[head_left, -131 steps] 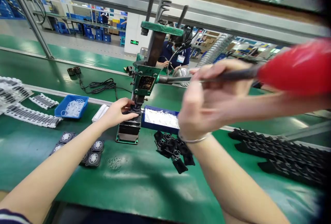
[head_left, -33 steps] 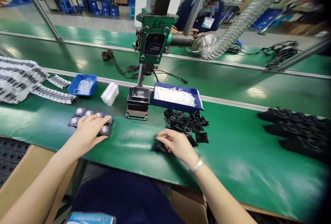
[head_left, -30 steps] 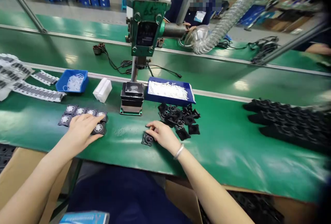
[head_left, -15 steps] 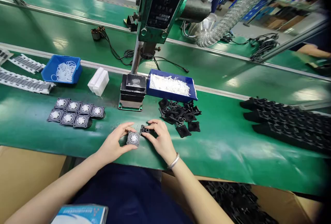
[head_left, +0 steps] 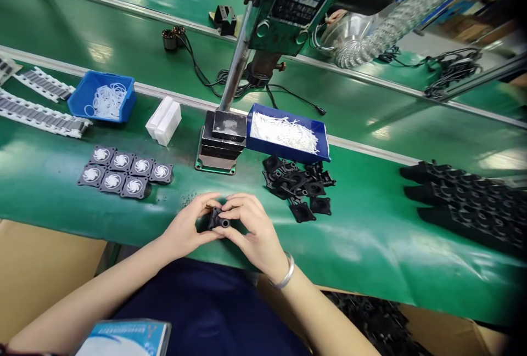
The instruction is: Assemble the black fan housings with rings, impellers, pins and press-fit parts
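Observation:
My left hand point(head_left: 189, 224) and my right hand point(head_left: 253, 232) meet near the front of the green bench, fingers closed round one small assembly. On top is a black plastic cover point(head_left: 216, 219) with a round spout, pinched by my right fingers and thumb. Beneath it, the square impeller housing in my left hand is hidden by the cover. Whether the two parts are fully seated I cannot tell. To the left lie several square housings with white swirl impellers point(head_left: 135, 186), set in two rows. A heap of loose black covers point(head_left: 294, 180) is to the right.
Behind my hands stands a green hand press point(head_left: 284, 10) with a black block base point(head_left: 222, 142). A blue tray point(head_left: 288, 150) holds white strips; a blue bin point(head_left: 78, 101) holds white rings. White blocks point(head_left: 164, 120) stand between. Rows of black parts point(head_left: 465, 202) lie far right.
My right hand has brought the black cover left onto the impeller housing, whose white swirl is now covered. The two hands have closed together. The view has shifted slightly.

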